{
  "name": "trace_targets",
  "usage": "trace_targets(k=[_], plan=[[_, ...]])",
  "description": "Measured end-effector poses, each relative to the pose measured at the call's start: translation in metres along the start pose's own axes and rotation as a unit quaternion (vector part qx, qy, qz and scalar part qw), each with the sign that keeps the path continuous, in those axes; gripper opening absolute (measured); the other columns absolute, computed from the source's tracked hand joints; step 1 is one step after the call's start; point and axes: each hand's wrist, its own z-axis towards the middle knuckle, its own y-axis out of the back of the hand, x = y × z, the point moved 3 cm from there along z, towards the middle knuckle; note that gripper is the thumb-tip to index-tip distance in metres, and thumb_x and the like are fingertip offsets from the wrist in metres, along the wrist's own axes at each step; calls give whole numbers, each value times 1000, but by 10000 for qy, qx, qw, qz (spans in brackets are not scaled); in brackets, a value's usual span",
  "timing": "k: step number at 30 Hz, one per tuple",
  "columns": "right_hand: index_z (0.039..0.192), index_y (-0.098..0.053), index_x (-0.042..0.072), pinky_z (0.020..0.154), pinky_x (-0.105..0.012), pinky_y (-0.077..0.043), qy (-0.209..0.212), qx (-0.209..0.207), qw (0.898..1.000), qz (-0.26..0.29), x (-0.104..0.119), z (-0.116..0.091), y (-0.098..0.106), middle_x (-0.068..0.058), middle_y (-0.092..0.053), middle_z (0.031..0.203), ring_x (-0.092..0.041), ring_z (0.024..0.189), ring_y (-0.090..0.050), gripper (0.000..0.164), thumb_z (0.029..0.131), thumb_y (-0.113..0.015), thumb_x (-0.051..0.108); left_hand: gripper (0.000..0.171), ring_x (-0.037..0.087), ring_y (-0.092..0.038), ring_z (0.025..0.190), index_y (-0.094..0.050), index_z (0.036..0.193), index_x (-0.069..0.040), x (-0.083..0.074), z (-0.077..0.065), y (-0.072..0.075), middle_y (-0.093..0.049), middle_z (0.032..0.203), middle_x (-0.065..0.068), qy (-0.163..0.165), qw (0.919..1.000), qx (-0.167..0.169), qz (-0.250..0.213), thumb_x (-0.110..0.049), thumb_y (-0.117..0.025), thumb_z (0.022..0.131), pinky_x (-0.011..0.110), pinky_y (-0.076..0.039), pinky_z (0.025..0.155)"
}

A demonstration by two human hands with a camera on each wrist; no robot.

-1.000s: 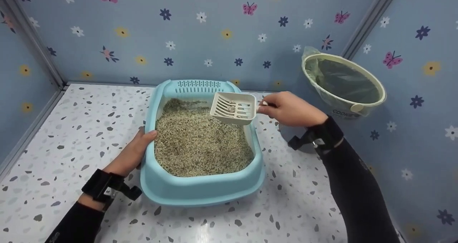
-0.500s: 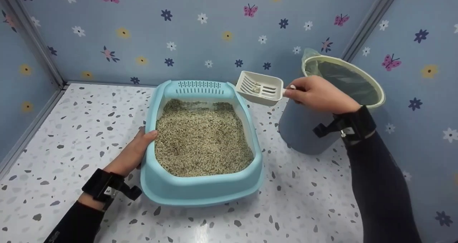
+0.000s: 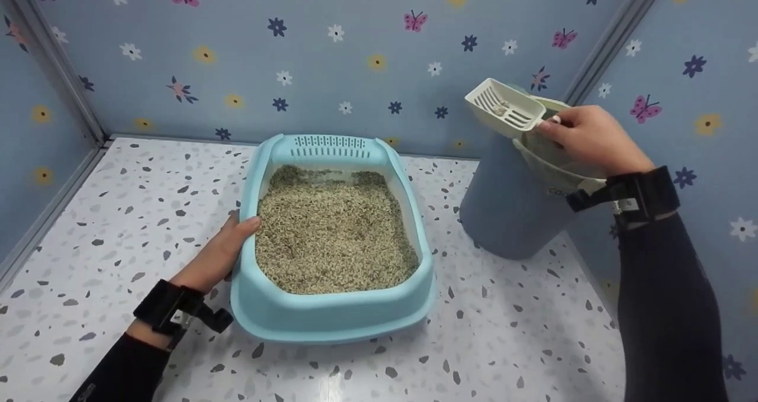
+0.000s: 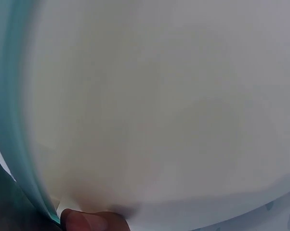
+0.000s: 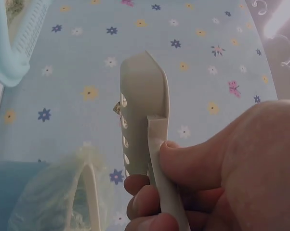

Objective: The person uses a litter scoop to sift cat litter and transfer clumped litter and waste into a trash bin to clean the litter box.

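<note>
My right hand (image 3: 598, 138) grips the handle of a beige slotted litter scoop (image 3: 506, 124), high over the left part of the bin's mouth. A few pale clumps lie in the scoop. In the right wrist view, thumb and fingers wrap the handle of the scoop (image 5: 144, 82), and a small clump pokes out by its slots. My left hand (image 3: 220, 253) holds the left rim of a light blue litter box (image 3: 331, 316), thumb over the edge; its other fingers are mostly hidden. Grainy litter (image 3: 337, 236) covers the box's floor. The box wall (image 4: 159, 96) fills the left wrist view.
A grey-blue bin (image 3: 509, 206) with a cream rim and a thin green liner (image 5: 44, 197) stands right of the box, near the corner. Flowered panels (image 3: 331, 88) enclose the back and sides. The floor (image 3: 148, 212) is white with grey specks.
My right hand has carried the scoop from over the litter box up and to the right, to the bin. The left hand and the box have stayed in place.
</note>
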Motion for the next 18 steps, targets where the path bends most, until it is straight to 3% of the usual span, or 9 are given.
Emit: trace_targets(k=[3,6,10,14,18], plan=[[98,-72,3,55,-33,-37,-187,-174,9997,22,-16,1,5,2,-53,73,-17,65,-47,51,114,-62,50,101,32,-76,84,14,178,-13,0,1,-1,-62,117,30,-87,10000,-14,-37,-66,-41,113,49,-65,70],[90,-68,3,54,-34,-36,-308,-356,9989,-36,-28,2,8,4,-51,70,-17,63,-46,50,114,-61,47,101,34,-76,84,15,178,-13,0,0,-1,-63,116,32,-80,10000,-13,-3,-67,-41,113,50,-65,70],[95,-67,-2,57,-37,-39,-521,-644,9964,-206,-40,2,10,-2,-54,75,-23,68,-49,50,115,-59,43,105,33,-74,93,19,176,-11,0,0,-1,-50,142,41,-32,10000,-13,85,-68,-40,112,47,-64,74],[104,-66,-4,61,-40,-41,-780,-717,9933,-456,-50,2,10,-8,-56,82,-27,73,-51,48,116,-58,41,101,35,-72,93,14,178,-13,-1,0,-2,-45,141,41,-36,10000,18,-53,-66,-41,112,44,-62,70],[99,-65,-4,60,-42,-41,-810,-747,9910,-759,-56,3,7,-10,-57,80,-30,70,-52,43,115,-61,35,101,38,-69,101,14,178,-13,-1,0,-2,-36,151,42,-86,9999,28,-138,-64,-42,112,44,-61,71]])
